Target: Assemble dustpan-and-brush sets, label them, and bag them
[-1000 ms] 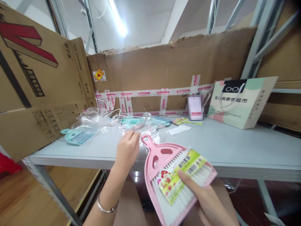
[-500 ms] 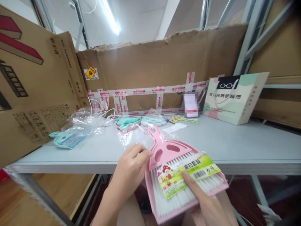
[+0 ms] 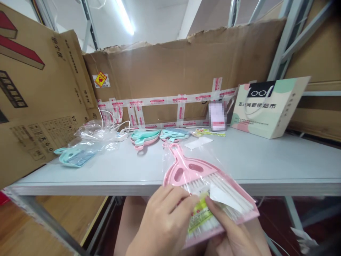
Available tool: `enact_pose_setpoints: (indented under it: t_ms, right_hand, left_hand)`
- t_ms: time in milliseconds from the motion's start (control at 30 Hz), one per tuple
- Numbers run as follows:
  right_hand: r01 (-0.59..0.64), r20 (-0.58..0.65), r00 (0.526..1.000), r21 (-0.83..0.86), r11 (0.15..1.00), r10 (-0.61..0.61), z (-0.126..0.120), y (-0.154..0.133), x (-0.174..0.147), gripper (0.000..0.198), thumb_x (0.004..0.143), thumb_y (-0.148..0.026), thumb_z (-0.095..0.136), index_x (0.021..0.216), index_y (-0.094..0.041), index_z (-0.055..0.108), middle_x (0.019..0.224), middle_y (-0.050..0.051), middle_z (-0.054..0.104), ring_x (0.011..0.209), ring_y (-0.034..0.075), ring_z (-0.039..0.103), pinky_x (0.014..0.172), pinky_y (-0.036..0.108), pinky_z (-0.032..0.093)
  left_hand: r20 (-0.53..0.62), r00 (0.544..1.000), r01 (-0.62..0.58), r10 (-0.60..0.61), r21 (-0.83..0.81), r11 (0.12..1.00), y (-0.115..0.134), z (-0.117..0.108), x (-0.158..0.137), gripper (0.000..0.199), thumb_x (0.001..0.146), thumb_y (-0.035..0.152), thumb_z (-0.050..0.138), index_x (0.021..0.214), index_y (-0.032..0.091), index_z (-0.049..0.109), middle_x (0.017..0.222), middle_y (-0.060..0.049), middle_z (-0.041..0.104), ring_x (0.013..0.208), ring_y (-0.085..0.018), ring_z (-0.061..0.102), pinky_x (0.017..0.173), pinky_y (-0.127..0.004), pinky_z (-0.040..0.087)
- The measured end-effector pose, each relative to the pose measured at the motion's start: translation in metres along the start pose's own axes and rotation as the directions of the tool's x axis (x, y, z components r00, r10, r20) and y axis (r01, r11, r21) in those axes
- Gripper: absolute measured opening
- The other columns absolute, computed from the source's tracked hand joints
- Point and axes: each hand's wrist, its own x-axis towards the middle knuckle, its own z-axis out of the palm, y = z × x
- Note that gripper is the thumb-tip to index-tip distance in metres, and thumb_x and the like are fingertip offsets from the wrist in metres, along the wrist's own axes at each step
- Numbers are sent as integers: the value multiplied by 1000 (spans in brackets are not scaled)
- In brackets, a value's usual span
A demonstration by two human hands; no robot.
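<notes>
I have the pink dustpan in front of me at the table's near edge, tilted, its handle pointing away from me over the grey tabletop. The white-bristled brush lies nested in it, and clear plastic film glints around the handle and upper rim. My right hand grips the dustpan's lower right side, thumb on top by the printed label card, the other fingers mostly hidden beneath. My left hand is curled over the left side, fingertips touching the card; whether they pinch it I can't tell. A white flap stands up beside my right thumb, over the bristles. Further back on the table sit a teal-and-pink dustpan stack, a second stack just right of it, and a white paper slip. A teal dustpan set lies well to the left
</notes>
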Motion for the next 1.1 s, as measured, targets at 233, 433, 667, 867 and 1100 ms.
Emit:
enact_pose_setpoints:
  t_ms: [233, 433, 667, 867, 1100]
  right_hand:
    - [11, -83, 996, 20, 1000, -9, 1, 5, -1, 71, 58, -28, 79, 124, -23, 53, 95, 6, 70, 89, 27, 66, 75, 38, 57]
    - [8, -93, 996, 20, 1000, -7, 4, 10, -7, 74, 56, -28, 80, 124, -22, 53, 93, 7, 71, 90, 28, 66, 74, 38, 58]
    - [-61, -117, 991, 61, 996, 67, 6, 22, -11, 84, 53, -26, 82, 128, -22, 46, 95, 6, 70, 89, 27, 66, 74, 37, 58]
    - [2, -121, 993, 55, 998, 5, 7, 11, -2, 74, 62, -35, 76, 129, -23, 47, 101, 7, 69, 88, 25, 66, 74, 35, 57]
    - [-131, 90, 982, -300, 945, 165, -7, -29, 14, 57, 57, -33, 80, 110, -17, 64, 94, 9, 71, 81, 23, 67, 67, 31, 56]
  left_hand:
    - [-225, 839, 465, -495, -175, 868, -9, 3, -43, 42, 82, 22, 53, 124, 29, 47, 120, -10, 51, 108, -24, 52, 82, -39, 51]
    - [71, 706, 618, -705, -547, 564, -1, 18, -60, 64, 84, 27, 52, 139, 27, 21, 122, -13, 50, 100, -22, 60, 76, -33, 56]
    - [221, 583, 678, -782, -662, 319, 3, 26, -56, 78, 77, 29, 61, 142, 28, 17, 130, -13, 49, 106, -26, 59, 79, -36, 56]
    - [299, 527, 660, -795, -734, 161, -1, 21, -53, 70, 80, 35, 58, 140, 24, 24, 136, -13, 44, 113, -25, 54, 85, -33, 53]
    - [258, 430, 567, -865, -823, 37, 1, 13, -46, 78, 68, 34, 68, 137, 22, 33, 134, -13, 46, 119, -29, 49, 90, -32, 49]
